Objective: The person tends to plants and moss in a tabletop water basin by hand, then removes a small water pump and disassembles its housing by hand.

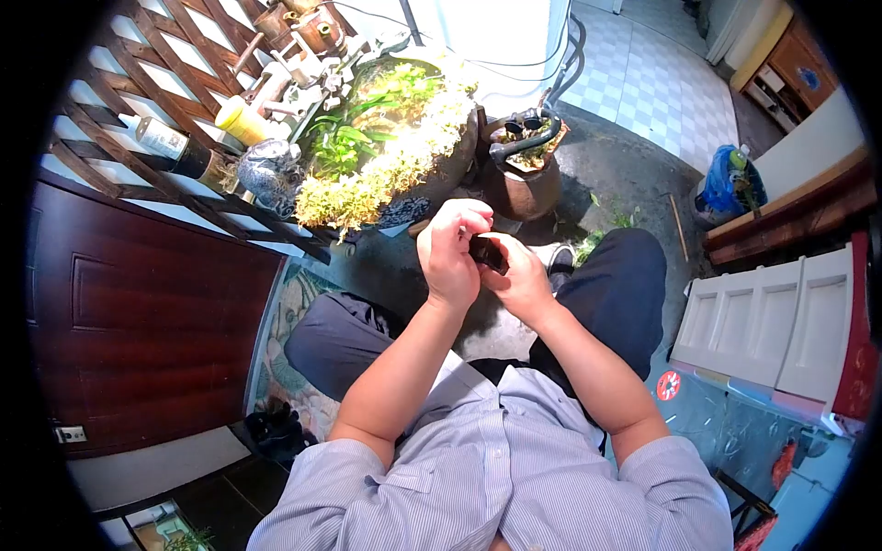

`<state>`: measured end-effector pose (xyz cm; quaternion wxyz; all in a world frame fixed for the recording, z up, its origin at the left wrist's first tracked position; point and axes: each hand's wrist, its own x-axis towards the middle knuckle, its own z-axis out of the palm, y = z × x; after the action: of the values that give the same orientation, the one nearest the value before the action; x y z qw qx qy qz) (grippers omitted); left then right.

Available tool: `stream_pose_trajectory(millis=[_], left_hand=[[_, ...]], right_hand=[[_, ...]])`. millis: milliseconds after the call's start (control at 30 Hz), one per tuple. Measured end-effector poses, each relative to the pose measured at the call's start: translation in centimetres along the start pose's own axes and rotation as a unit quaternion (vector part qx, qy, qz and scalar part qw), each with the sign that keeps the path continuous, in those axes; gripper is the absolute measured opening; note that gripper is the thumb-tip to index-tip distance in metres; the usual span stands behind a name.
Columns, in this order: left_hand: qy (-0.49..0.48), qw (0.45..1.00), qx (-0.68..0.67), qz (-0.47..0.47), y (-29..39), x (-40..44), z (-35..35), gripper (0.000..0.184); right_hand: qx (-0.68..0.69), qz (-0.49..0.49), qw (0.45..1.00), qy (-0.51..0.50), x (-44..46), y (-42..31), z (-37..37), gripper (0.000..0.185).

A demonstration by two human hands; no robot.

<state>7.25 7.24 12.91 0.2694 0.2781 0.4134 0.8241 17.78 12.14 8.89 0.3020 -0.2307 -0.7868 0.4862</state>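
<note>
Above my lap, my left hand (448, 262) and my right hand (522, 283) meet around a small dark object (490, 253). It looks black or dark brown, and its kind is hard to make out. My right fingers and thumb close on its right side. The fingers of my left hand are curled at its left and upper edge, covering part of it. Just beyond my hands stands a large planter (450, 170) with bright green moss (367, 191) along its rim and leafy plants inside.
A brown pot (525, 190) with black pipes (528, 142) stands right of the planter. Bottles, including a yellow container (241, 119), sit by a wooden lattice (119, 78). A bin with a blue bag (726, 179) and white drawers (763, 317) are at right. Loose greenery (625, 218) lies on the floor.
</note>
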Motion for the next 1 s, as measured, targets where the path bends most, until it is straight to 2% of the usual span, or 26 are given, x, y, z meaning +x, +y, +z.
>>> stream_pose_trajectory(millis=[133, 400, 467, 633, 700, 900, 1000], left_hand=[[-0.009, 1.0, -0.002, 0.007, 0.0, -0.1, -0.1, 0.036], [0.005, 0.998, -0.035, -0.045, 0.6, -0.4, 0.5, 0.035], [-0.011, 0.998, -0.043, -0.054, 0.7, -0.6, 0.4, 0.036], [-0.042, 0.999, 0.0, -0.022, 1.4, -0.8, 0.8, 0.036], [-0.04, 0.999, -0.011, -0.017, 1.6, -1.0, 1.0, 0.036], [-0.045, 0.998, -0.05, -0.01, 1.9, -1.1, 1.2, 0.037], [-0.064, 0.996, -0.052, -0.012, 2.4, -1.3, 1.3, 0.038]], right_hand=[[0.01, -0.012, 1.0, 0.005, 0.1, 0.4, 0.1, 0.039], [0.04, 0.011, 0.999, -0.02, 0.1, 0.7, 0.1, 0.041], [0.018, -0.051, 0.999, -0.009, 0.1, 1.1, 0.0, 0.042], [-0.01, -0.058, 0.998, -0.007, -0.1, 1.3, 0.0, 0.045], [0.03, -0.012, 0.999, -0.012, -0.2, 1.1, 0.1, 0.045], [0.109, -0.001, 0.994, -0.001, -0.2, 0.6, 0.1, 0.042], [0.1, -0.038, 0.994, 0.008, -0.2, 0.4, 0.0, 0.042]])
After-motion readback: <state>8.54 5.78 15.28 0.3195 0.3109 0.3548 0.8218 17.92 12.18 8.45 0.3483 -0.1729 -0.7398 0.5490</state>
